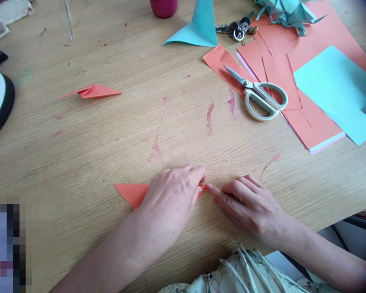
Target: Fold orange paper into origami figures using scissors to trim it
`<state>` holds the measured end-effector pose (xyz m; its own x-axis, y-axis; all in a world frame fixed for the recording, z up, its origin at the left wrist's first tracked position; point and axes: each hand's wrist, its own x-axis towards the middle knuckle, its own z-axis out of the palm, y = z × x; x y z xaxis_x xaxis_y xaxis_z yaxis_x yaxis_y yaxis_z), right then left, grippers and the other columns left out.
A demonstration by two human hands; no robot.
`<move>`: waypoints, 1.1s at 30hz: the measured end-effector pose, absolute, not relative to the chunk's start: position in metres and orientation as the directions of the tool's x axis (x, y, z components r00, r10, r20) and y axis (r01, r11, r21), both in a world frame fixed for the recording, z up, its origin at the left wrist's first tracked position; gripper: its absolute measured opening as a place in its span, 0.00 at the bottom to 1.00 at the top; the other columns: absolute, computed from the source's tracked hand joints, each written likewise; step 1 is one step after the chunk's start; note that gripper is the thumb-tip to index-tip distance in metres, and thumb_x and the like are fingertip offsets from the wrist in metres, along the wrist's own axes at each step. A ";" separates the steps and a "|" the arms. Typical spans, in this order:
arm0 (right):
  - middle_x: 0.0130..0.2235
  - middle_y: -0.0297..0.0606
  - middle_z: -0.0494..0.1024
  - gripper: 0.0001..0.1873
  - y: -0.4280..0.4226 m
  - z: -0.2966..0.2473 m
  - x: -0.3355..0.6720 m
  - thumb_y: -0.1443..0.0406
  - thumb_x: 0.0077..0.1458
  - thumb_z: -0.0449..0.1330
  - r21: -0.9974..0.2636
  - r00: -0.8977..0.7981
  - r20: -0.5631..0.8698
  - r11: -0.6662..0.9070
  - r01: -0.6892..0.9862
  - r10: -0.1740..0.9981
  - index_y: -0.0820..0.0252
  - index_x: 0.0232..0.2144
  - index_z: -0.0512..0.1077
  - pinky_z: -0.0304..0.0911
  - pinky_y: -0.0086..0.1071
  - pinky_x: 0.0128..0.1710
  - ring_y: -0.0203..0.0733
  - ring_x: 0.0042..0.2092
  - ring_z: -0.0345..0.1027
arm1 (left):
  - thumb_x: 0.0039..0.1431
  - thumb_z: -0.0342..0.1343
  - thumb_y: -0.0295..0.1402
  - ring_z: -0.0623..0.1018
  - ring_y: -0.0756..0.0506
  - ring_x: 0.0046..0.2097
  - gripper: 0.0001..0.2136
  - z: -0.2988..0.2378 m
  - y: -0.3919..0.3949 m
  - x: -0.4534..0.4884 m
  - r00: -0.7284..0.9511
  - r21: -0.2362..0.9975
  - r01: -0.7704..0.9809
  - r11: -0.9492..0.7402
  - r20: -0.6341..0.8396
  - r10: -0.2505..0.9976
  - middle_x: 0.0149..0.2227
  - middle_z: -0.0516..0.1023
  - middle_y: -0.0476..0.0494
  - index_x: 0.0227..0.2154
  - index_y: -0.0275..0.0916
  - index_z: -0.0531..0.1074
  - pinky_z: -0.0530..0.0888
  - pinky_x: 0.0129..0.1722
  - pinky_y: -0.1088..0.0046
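Observation:
A folded sheet of orange paper point(132, 193) lies flat on the table in front of me, its left end a pointed triangle. My left hand point(173, 191) covers its middle, the fingers curled and the thumb and forefinger closed on the paper close to its right tip. My right hand point(250, 203) comes in from the right with its forefinger touching that tip. Its other fingers are curled in. Beneath my left hand, the folds of the paper are hidden.
A small folded orange paper piece point(99, 92) lies at the upper left. Grey-handled scissors point(262, 97) rest on orange sheets point(317, 126) beside a turquoise sheet point(332, 89). Farther back are keys point(238, 30), a folded turquoise paper point(198, 30), a turquoise paper model point(293, 14) and a magenta cup point(164, 7).

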<state>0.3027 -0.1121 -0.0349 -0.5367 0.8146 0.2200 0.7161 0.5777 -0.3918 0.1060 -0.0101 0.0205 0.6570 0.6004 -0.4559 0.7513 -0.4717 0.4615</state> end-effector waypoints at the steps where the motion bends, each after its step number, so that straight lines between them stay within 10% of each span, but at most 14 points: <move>1: 0.35 0.43 0.70 0.18 -0.112 -0.035 0.303 0.73 0.67 0.54 -0.391 -0.536 0.220 0.577 0.717 0.815 0.74 0.57 0.69 0.56 0.39 0.35 0.44 0.35 0.58 | 0.69 0.50 0.28 0.76 0.46 0.34 0.06 0.021 -0.010 0.106 0.654 0.454 0.755 -0.474 -0.463 0.598 0.34 0.75 0.50 0.34 0.41 0.68 0.69 0.36 0.69; 33: 0.33 0.41 0.73 0.20 -0.110 -0.027 0.299 0.73 0.69 0.50 -0.360 -0.560 0.217 0.599 0.715 0.799 0.73 0.60 0.67 0.57 0.39 0.34 0.43 0.33 0.61 | 0.68 0.48 0.25 0.76 0.44 0.36 0.06 0.021 -0.015 0.110 0.648 0.310 0.759 -0.573 -0.451 0.614 0.36 0.74 0.47 0.36 0.41 0.65 0.67 0.35 0.66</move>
<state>0.2995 -0.1096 -0.0272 -0.5603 0.7994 0.2167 0.7153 0.5989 -0.3601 0.1104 -0.0148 0.0205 0.6478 0.6143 -0.4505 0.7588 -0.5730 0.3097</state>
